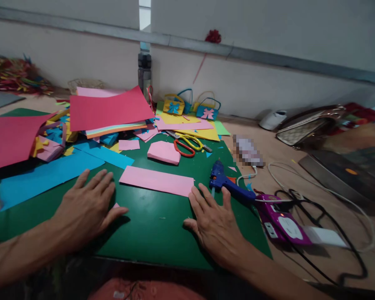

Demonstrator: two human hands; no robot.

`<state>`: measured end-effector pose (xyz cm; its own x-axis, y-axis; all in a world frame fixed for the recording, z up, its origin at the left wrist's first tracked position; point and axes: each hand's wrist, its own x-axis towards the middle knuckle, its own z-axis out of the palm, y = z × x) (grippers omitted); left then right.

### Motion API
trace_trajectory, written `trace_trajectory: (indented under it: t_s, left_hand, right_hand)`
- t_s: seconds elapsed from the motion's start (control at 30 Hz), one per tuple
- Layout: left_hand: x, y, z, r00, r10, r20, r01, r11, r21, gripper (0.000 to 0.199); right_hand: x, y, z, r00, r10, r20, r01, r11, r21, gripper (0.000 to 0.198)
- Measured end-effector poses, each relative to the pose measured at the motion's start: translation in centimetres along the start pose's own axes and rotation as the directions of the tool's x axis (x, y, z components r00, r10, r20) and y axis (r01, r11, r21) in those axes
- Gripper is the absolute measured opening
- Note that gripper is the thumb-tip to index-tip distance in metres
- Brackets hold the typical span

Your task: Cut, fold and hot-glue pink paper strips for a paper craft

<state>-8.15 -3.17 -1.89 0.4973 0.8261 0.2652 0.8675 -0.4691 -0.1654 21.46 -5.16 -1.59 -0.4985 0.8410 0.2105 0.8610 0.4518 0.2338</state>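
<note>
A pink paper strip (158,180) lies flat on the green board (150,229) between my hands. My left hand (90,204) rests palm down at the left, fingers spread, close to a long blue paper strip (53,175); a small pink bit peeks out by its thumb. My right hand (214,221) lies open, its fingertips at the strip's right end. Just beyond them stands a blue glue gun (225,181). Past the strip are a folded pink paper piece (164,152) and scissors (189,143) with red and yellow handles.
Stacked coloured sheets (109,110) and paper scraps lie at the back left. Small paper bags with bows (208,111) stand by the wall. To the right are a purple power strip (283,221), tangled cables (318,212), a blurred-out object (248,150) and a handbag (306,127).
</note>
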Motion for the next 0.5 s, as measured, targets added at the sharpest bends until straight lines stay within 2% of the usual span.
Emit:
trace_trajectory:
  t_s: [0.03, 0.1, 0.17, 0.27, 0.37, 0.5]
  left_hand:
    - [0.5, 0.6, -0.4, 0.999, 0.019, -0.030, -0.020, 0.999, -0.026, 0.077]
    - [1.9, 2.1, -0.8, 0.988, 0.143, -0.056, -0.149, 0.984, -0.103, 0.074]
    - [3.5, 3.6, -0.5, 0.952, 0.306, 0.003, -0.300, 0.935, -0.191, 0.077]
    - [5.4, 5.3, 0.7, 0.881, 0.450, 0.146, -0.388, 0.864, -0.321, 0.080]
    - [6.1, 6.1, 1.8, 0.857, 0.480, 0.188, -0.391, 0.843, -0.369, 0.077]
    - [5.3, 5.7, 2.6, 0.877, 0.457, 0.147, -0.386, 0.854, -0.349, 0.073]
  right_hand:
    - [0.1, 0.0, -0.1, 1.000, 0.000, 0.005, 0.000, 1.000, -0.010, 0.054]
    - [0.3, 0.0, -0.4, 1.000, -0.003, 0.022, 0.004, 0.999, -0.033, 0.054]
    - [0.5, -0.2, -0.8, 0.999, -0.003, 0.044, 0.004, 0.999, -0.041, 0.054]
    - [1.0, -0.7, -1.4, 0.997, 0.008, 0.071, -0.006, 1.000, -0.026, 0.050]
    - [1.9, -1.5, -1.4, 0.996, -0.036, 0.087, 0.034, 0.999, 0.028, 0.053]
    - [2.6, -1.8, -0.8, 0.982, -0.107, 0.158, 0.084, 0.986, 0.143, 0.062]
